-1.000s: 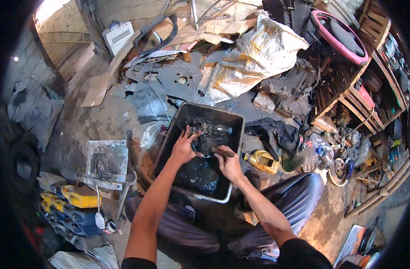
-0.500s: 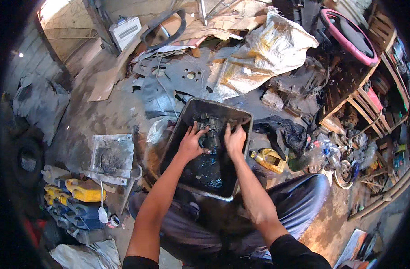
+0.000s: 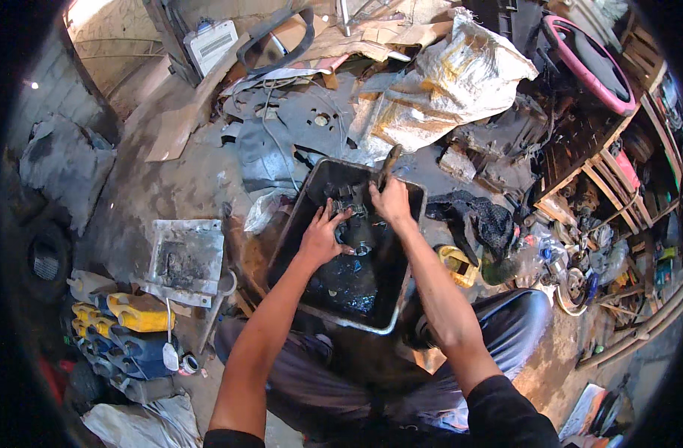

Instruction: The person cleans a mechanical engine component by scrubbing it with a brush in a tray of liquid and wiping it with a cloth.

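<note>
Dark metal ribbed part (image 3: 359,213): contained in black rectangular plastic tub (image 3: 349,323), not yet removed | left hand (image 3: 324,237): spread wide over part | right hand (image 3: 391,201): brown stick-like tool (image 3: 391,159) gripped | dark surface seen; remaining work cannot be told

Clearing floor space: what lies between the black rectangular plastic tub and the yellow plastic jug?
In the head view, the right forearm crosses between tub and jug.
</note>
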Demonstrator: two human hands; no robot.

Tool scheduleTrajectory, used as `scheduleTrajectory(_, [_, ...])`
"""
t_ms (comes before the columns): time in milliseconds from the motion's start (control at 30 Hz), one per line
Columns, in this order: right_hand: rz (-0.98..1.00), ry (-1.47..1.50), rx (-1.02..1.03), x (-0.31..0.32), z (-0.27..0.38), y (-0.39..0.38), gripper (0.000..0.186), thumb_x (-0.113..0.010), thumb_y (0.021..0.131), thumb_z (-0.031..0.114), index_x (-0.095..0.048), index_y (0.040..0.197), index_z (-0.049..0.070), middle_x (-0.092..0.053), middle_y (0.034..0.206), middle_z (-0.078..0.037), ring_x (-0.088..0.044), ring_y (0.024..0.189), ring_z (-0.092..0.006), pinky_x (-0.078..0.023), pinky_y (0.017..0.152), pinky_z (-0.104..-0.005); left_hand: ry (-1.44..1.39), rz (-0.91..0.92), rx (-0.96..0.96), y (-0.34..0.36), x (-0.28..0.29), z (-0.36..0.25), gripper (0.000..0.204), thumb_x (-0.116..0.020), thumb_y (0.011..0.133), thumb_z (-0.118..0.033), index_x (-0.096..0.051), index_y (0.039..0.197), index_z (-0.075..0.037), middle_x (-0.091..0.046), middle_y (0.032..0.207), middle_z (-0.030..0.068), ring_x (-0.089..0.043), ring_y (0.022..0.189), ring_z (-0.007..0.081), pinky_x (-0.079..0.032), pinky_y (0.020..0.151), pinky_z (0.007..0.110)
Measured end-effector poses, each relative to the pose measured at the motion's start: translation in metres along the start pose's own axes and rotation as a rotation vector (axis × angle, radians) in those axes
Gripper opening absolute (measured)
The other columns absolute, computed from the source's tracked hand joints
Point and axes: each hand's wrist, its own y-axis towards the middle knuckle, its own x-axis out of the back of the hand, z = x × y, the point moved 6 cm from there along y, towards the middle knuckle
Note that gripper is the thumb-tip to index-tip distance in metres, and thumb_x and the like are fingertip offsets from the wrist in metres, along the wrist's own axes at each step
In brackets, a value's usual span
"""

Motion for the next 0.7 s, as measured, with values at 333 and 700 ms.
scheduleTrajectory(333, [0.091, 0.189, 0.092, 0.013, 0.004, -0.029, 0.035, -0.067, 0.080, 0.019, -0.059, 0.102, -0.007, -0.063, 0.094, -0.031, -0.060, 0.094, -0.0460, -0.049, 0.083, -0.0484, 0.052, 0.016, 0.000, -0.014, 0.006, -0.008, 0.092, -0.087, 0.054, -0.036, -0.046, 0.136, -0.031, -0.022, 0.152, 0.0224, -0.031, 0.134, 0.0450, -0.041, 0.103, 0.047])
scheduleTrajectory(700, [-0.146, 0.220, -0.158, 0.023, -0.024, -0.133, 0.028, -0.065, 0.083, 0.012, -0.060, 0.106, -0.003, -0.067, 0.092, -0.020, -0.066, 0.091, -0.0325, -0.050, 0.081, -0.0396, 0.197, 0.127, -0.018, -0.027, -0.003, -0.036, 0.084, -0.079, 0.065, -0.045, -0.044, 0.139, -0.028, -0.013, 0.154, 0.0240, -0.027, 0.136, 0.0464, -0.039, 0.105, 0.046])
